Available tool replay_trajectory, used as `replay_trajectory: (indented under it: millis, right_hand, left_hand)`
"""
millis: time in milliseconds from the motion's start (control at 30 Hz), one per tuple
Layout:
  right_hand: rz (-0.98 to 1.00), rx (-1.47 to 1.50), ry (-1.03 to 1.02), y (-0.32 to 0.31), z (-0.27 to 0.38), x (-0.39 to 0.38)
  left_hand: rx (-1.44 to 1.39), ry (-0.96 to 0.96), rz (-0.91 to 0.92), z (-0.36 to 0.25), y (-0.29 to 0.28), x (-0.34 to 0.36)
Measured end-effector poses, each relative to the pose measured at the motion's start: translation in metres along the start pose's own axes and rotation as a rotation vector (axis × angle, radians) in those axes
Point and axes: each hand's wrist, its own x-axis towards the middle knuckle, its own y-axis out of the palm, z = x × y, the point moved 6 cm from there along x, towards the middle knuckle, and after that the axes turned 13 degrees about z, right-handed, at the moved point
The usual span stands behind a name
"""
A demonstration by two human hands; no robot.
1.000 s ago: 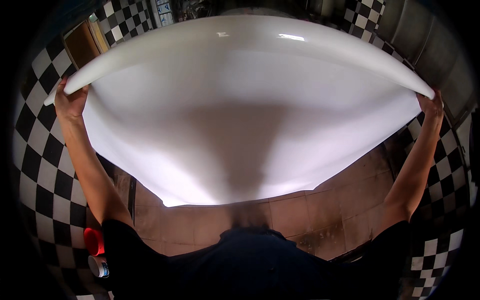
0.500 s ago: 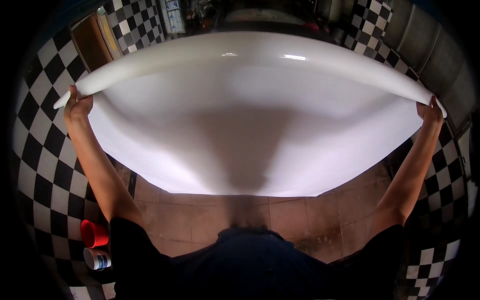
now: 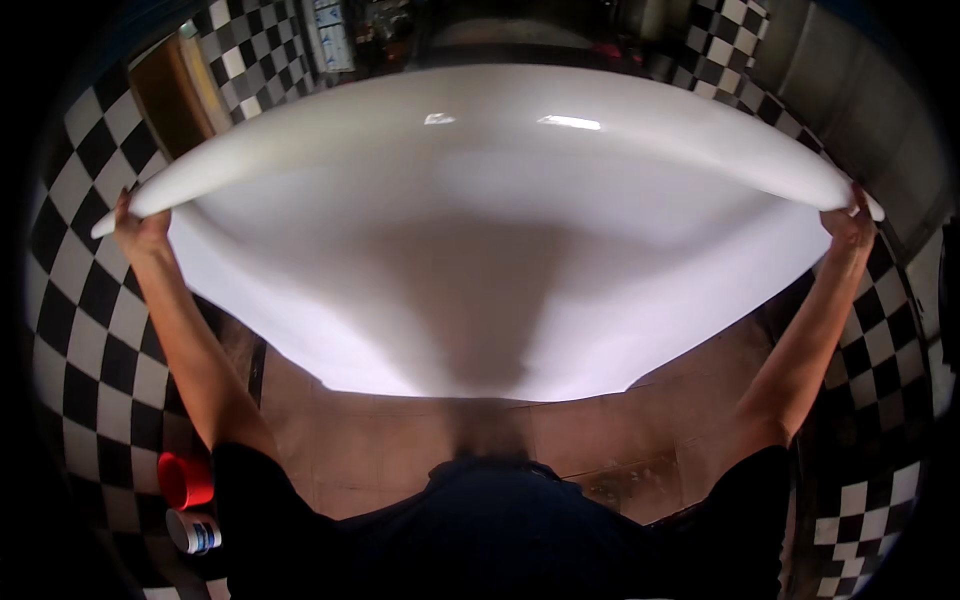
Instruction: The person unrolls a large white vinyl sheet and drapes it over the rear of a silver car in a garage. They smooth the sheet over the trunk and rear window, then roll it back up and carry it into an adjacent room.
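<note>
A wide roll of white vinyl film (image 3: pixel 500 95), shiny on its outer side, stretches across the whole view in front of me. From it a matte white sheet (image 3: pixel 330 270) hangs down to just above the floor, with my shadow falling over its middle. My left hand (image 3: pixel 145 225) is closed round the roll near its left end. At the far right, my right hand (image 3: pixel 850 222) grips the other end the same way. Both arms are spread wide and raised, and the roll bows away between them. Some fingers are hidden behind the film.
Black-and-white checkered walls (image 3: pixel 75 360) stand close on both sides. A red bucket (image 3: pixel 185 480) and a white tub (image 3: pixel 193 531) sit at lower left. Below the sheet lie brown floor tiles (image 3: pixel 350 460). A brown door (image 3: pixel 175 90) is at the back left.
The roll's left end and my left hand sit slightly lower and further left in view; its right end is a little higher and shifted left. The surroundings have also shifted slightly. Both grips stay closed.
</note>
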Motion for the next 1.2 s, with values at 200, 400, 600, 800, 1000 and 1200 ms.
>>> replay_trajectory:
  millis: [200, 400, 600, 800, 1000, 1200]
  right_hand:
    - [0.45, 0.093, -0.457, 0.046, -0.033, -0.06]
    - [0.552, 0.046, -0.789, 0.098, -0.04, -0.11]
    - [0.458, -0.033, -0.368, 0.118, -0.044, -0.088]
    - [0.324, -0.058, -0.335, 0.094, -0.062, -0.098]
    - [0.475, 0.072, -0.407, 0.064, -0.033, -0.072]
    - [0.353, 0.018, -0.361, 0.058, -0.04, -0.059]
  left_hand:
    - [-0.074, -0.126, 0.221, -0.034, -0.044, 0.049]
    - [-0.179, -0.316, 0.038, -0.024, -0.085, 0.049]
    - [-0.432, -0.142, -0.285, -0.007, -0.105, 0.073]
    - [-0.288, -0.133, 0.007, -0.016, -0.051, 0.072]
    - [0.129, -0.234, 0.241, -0.002, -0.01, 0.06]
    - [0.018, -0.227, 0.188, 0.0, -0.077, 0.116]
